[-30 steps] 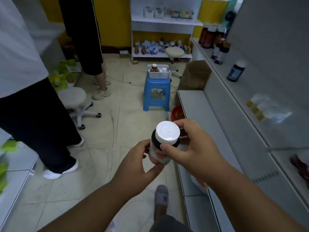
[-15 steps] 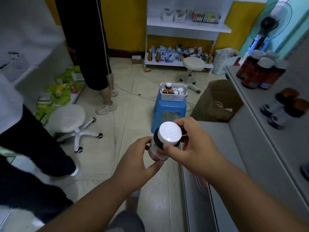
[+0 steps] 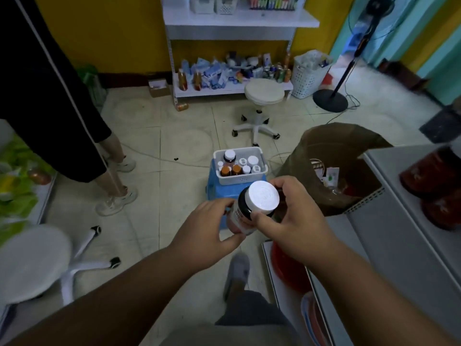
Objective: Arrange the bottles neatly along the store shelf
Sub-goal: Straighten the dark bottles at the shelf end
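Between the two hands, at the centre of the head view, a dark bottle (image 3: 245,208) with a white screw cap (image 3: 264,197) is held tilted, cap toward the camera. The left hand (image 3: 207,227) grips the lower body of the bottle, thumb curled under the base and fingers wrapped round the far side. The right hand (image 3: 294,221) grips the neck and shoulder, thumb pressed just below the cap and fingers curled round the far side. A pale label runs down the bottle's side; its print is too blurred to read. The cap carries an embossed ring pattern, with no legible text.

Beyond the hands, a white perforated basket (image 3: 240,179) sits on a blue plastic stool (image 3: 219,189). It holds several small bottles, some amber with dark or orange tops, some white-capped; no labels are readable.

Right of the basket, an open brown cardboard box (image 3: 331,151) stands on the floor, with packets inside bearing print that cannot be read. The grey store shelf (image 3: 389,221) runs along the right edge, with two dark red bottles (image 3: 434,176) on its upper level, blurred.

A white swivel stool (image 3: 264,92) stands farther back, before a white rack of mixed goods (image 3: 232,73). Another person's legs (image 3: 112,171) stand at left.
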